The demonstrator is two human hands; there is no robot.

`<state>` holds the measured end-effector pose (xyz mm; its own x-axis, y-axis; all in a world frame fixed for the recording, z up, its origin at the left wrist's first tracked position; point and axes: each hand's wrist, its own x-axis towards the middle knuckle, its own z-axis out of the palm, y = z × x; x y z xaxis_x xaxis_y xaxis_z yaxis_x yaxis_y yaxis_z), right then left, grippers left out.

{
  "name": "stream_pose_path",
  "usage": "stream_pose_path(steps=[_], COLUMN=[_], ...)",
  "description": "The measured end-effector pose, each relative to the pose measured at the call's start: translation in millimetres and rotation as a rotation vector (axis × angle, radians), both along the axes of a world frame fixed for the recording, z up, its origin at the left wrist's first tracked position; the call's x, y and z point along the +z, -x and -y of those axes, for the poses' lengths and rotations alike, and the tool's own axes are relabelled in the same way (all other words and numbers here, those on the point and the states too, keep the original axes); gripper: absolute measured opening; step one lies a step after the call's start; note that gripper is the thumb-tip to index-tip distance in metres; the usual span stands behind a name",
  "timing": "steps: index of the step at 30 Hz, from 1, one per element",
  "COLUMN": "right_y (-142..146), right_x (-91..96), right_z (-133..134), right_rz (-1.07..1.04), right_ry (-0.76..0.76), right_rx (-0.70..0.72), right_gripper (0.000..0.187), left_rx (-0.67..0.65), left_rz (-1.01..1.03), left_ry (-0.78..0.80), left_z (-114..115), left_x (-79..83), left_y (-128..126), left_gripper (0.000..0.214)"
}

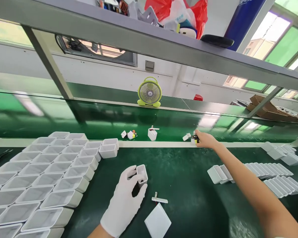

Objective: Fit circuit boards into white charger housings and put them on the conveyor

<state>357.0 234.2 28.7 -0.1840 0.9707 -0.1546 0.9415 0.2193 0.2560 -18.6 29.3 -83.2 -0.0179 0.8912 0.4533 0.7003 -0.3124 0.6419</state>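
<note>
My left hand (127,198), in a white glove, grips a small open white plastic box (142,174) between thumb and fingers above the green table. My bare right hand (205,139) reaches far forward to the pale strip. Its fingers are closed on a small electronic assembly (195,138) with dark and yellow parts; the fingers partly hide it. Just left of it lies a small white piece (187,137). Near my left hand, a white square block (158,220) lies beside a white T-shaped part (159,199).
Rows of open white boxes (47,178) cover the left side. White cases (268,170) stand in rows at right, partly behind my right arm. A small circuit assembly (131,134) and a white box (152,134) sit beyond the strip. A green fan (149,92) stands behind; a shelf (149,33) crosses above.
</note>
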Motion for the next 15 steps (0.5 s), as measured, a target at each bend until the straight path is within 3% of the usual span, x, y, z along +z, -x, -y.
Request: stream_pose_path(steps=[4,8,11,15], right_y=[42,57,59,67], right_x=[-6.9,8.0,17.9,14.4], right_z=[42,71,71,54], right_rz=[0.066,0.086,0.088,0.095], right_ry=[0.057,0.148,0.187,0.237], right_rx=[0.110,0.172,0.151,0.108], right_gripper=[0.040,0.046,0.048,0.041], left_rx=[0.027,0.017,-0.008,0.006], left_rz=[0.121,0.314,0.357,0.288], left_ry=[0.114,0.340,0.497,0.527], left_z=[1,-7,-15,-19], left_x=[-1.3,2.9,5.6,12.8], left_y=[5,4,0,-3], left_gripper=[0.025,0.071,0.083,0.069])
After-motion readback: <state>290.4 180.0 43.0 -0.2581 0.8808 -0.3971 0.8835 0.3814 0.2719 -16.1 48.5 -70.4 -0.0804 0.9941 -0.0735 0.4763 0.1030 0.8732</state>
